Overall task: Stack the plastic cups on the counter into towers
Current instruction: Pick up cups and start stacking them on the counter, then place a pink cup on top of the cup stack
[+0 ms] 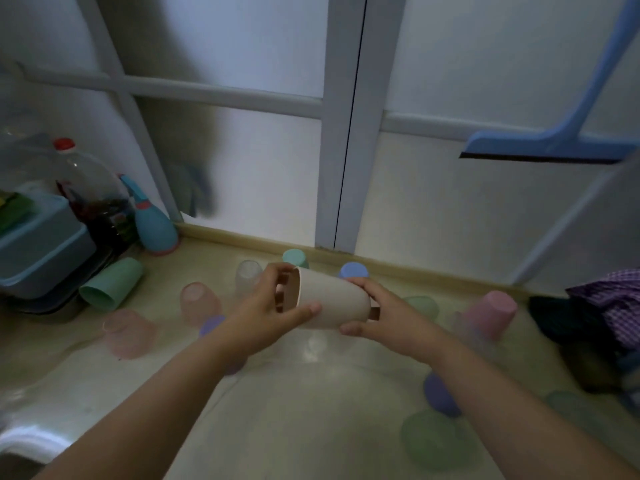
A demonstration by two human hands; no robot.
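A beige cup (330,301) is held sideways above the counter (311,410), its open mouth facing left. My left hand (270,310) grips the rim end, fingers curled into the mouth. My right hand (377,315) holds the base end. Several cups lie scattered on the counter: a green one on its side (110,284), pink translucent ones (130,332) (199,301), a clear one (247,277), a teal one (295,258), a blue one (354,270), a pink one (491,313), a purple one (440,394) and pale green ones (433,436).
A blue container (41,251), a red-capped bottle (90,188) and a blue spray bottle (154,223) stand at the left. A blue squeegee (540,143) hangs at the upper right. Checked purple cloth (609,306) lies at the right. A sink edge (27,441) shows at the bottom left.
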